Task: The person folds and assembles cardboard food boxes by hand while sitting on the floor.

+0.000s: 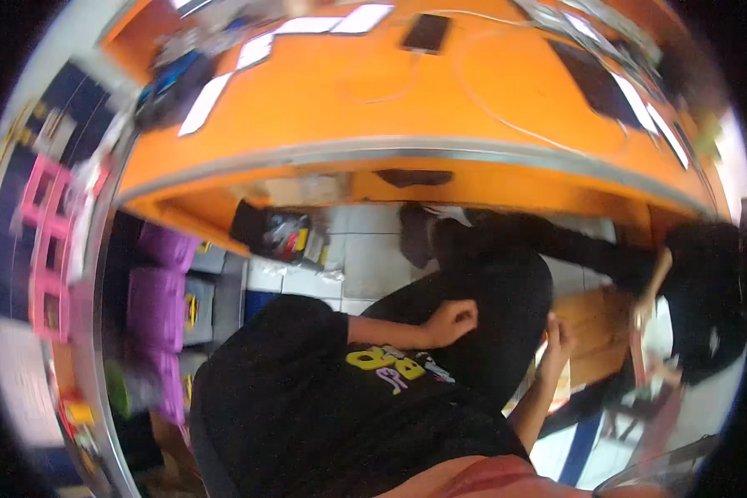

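My left hand (452,324) lies over my dark-clothed thigh (498,307), its fingers curled into a loose fist with nothing visible in them. On the right, past the knee, my right hand (556,339) is raised with its fingers bent in. No object shows in it, though blur softens the fingers. Neither hand touches the orange table (332,91) in front of me. Closest to my right hand is a brown wooden surface (598,328).
A phone (426,33) with a white cable lies on the table. Below stands a box of small items (295,236). Purple bins (155,307) and a pink rack (51,249) are at left. Another person in black (701,290) is close on the right.
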The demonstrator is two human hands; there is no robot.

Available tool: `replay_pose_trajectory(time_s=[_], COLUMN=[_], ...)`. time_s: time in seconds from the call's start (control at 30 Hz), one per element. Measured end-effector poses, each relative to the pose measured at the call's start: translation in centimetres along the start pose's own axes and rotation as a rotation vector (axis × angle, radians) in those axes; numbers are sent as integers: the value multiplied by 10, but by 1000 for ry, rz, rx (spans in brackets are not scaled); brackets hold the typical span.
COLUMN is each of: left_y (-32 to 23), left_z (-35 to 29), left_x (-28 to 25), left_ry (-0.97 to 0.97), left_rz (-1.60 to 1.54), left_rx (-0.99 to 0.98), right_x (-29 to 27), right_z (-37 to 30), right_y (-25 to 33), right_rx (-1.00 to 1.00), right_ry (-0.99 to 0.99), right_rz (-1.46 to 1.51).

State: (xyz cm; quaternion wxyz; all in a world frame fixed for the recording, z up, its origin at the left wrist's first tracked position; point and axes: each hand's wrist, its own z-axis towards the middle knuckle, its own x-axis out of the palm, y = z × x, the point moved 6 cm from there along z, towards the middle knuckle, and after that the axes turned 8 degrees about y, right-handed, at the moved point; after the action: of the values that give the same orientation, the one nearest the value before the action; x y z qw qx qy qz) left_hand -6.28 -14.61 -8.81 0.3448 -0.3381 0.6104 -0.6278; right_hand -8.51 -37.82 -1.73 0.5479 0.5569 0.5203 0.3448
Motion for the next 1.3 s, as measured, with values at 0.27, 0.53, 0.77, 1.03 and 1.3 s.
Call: replay_pose_trajectory(time_s=[0.27, 0.53, 0.77, 1.03, 1.3], left_y=[6, 4, 2, 7, 6], left_z=[8, 3, 6, 6, 3], left_x=[6, -2, 5, 6, 3], left_ry=[38, 4, 121, 37, 60], left_rz=[56, 25, -43, -75, 5], left_rx=[20, 4, -69, 48, -24], right_x=[23, 31, 17, 60, 50], right_z=[16, 43, 17, -31, 18], right_y=[8, 37, 49, 66, 64], right_rx=[-153, 21, -31, -399, -347], right_ry=[79, 85, -143, -206, -54], right_rz=[3, -63, -318, -776, -541])
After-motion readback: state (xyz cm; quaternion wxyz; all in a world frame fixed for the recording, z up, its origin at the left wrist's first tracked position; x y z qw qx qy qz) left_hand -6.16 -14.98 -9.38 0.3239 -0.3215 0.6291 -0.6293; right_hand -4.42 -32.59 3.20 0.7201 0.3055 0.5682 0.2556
